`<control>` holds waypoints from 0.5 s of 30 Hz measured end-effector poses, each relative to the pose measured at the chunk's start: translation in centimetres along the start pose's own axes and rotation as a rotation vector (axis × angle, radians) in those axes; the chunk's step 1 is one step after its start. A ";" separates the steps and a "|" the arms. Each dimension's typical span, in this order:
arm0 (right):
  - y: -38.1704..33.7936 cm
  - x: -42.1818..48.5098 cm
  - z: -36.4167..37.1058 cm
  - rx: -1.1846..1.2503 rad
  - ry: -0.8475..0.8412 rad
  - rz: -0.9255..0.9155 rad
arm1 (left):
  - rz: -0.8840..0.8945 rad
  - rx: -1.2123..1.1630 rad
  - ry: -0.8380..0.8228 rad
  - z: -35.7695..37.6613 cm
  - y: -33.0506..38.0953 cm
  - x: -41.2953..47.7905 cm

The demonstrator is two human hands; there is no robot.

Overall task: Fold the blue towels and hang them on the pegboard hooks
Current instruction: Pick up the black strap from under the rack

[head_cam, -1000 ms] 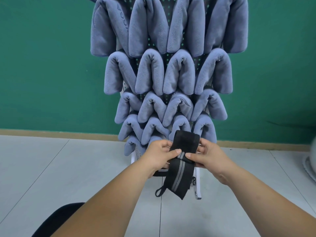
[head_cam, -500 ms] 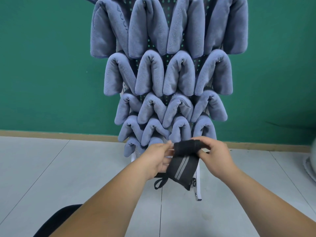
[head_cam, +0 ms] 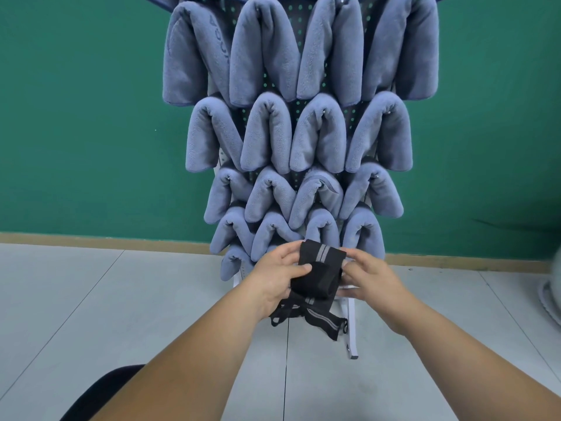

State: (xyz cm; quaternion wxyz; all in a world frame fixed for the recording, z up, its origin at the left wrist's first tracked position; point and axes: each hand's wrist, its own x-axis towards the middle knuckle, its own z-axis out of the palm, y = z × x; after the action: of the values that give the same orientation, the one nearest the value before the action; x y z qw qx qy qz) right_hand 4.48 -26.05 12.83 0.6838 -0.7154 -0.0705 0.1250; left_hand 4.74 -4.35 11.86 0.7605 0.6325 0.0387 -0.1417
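Note:
Several folded blue towels (head_cam: 267, 138) hang in rows over the hooks of an upright pegboard (head_cam: 291, 104), covering nearly all of it. In front of the lowest row, my left hand (head_cam: 277, 279) and my right hand (head_cam: 368, 281) hold a black strap with grey stripes (head_cam: 318, 273) between them. The strap is folded over on itself, my left thumb presses on its front, and my right fingers pinch its right edge. Its loose ends with thin loops (head_cam: 321, 319) dangle below my hands.
The pegboard stands on a white frame with legs (head_cam: 352, 329) on a grey tiled floor. A green wall (head_cam: 85, 132) with a wooden skirting is behind. A dark rounded object (head_cam: 100, 390) lies at the bottom left, and a pale object (head_cam: 552, 287) at the right edge.
The black strap hung long and flat a second ago; my hands have folded it over into a shorter bundle and lifted it slightly, with its ends now dangling below.

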 end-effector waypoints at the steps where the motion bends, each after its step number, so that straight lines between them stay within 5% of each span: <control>1: -0.1 -0.2 0.1 0.015 -0.031 0.007 | 0.002 0.010 0.002 0.0 0.0 0.0; 8: 0.2 -0.5 1.2 -0.003 0.036 -0.054 | -0.044 0.245 0.049 1.2 -0.9 -0.1; 15: 0.3 -0.4 2.1 -0.082 0.118 -0.116 | -0.148 0.227 -0.067 1.2 -1.4 0.7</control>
State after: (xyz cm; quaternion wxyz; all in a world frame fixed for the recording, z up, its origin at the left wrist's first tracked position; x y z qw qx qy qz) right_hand 3.54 -24.19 12.52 0.6631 -0.7436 -0.0762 0.0399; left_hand 4.90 -5.89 10.58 0.6723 0.7049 0.0438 -0.2220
